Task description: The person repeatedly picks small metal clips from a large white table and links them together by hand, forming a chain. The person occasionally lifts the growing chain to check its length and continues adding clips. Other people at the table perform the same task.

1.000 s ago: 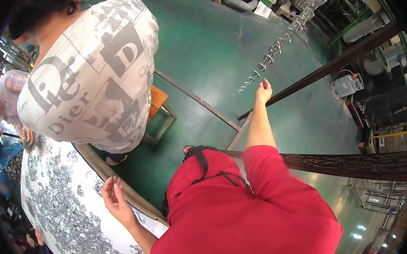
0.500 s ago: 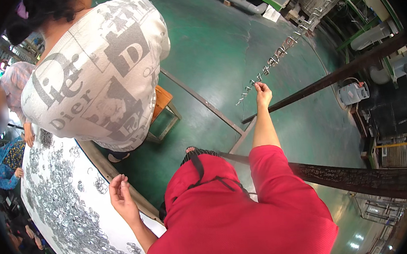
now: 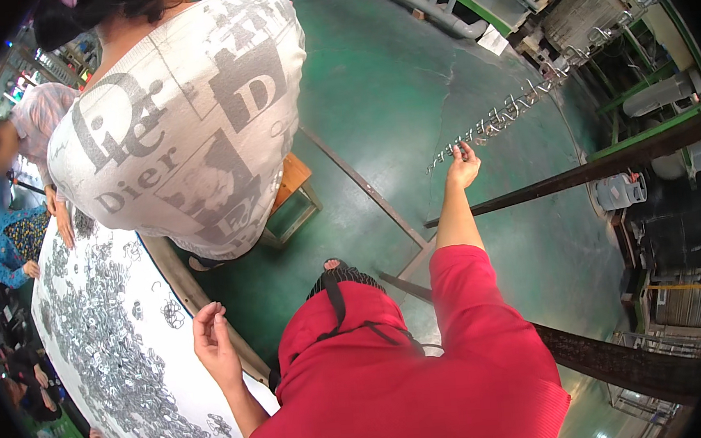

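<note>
Head view, looking down past our red cloth top (image 3: 395, 372), puts our left hand (image 3: 216, 345) nearest on the left, palm turned inward, fingers loosely curled with the thumb beside them; we see nothing held in it. It hovers by the curved brown rim of a white-topped table (image 3: 202, 377), whose surface carries a broad scatter of small grey metal pieces (image 3: 117, 344). Farther out, our bare right hand (image 3: 462, 167) reaches forward with its fingers bunched at the lower end of a slanting row of shiny bent-wire loops (image 3: 509, 114), which runs away from us toward the upper right. The fingertips meet the nearest loops in the view, but we cannot tell whether they pinch one or merely touch it. We judge the step in hand to be handling the loops at this near end, and the next move to call for a light, sure fingertip grip on a single loop, without tangling its neighbours. Beyond our left hand, a co-worker in a pale printed sweatshirt (image 3: 184, 141) leans over the table, close to an orange-brown wooden stool (image 3: 291, 178); a grey metal gas cylinder (image 3: 618, 193) stands away to the right.
</note>
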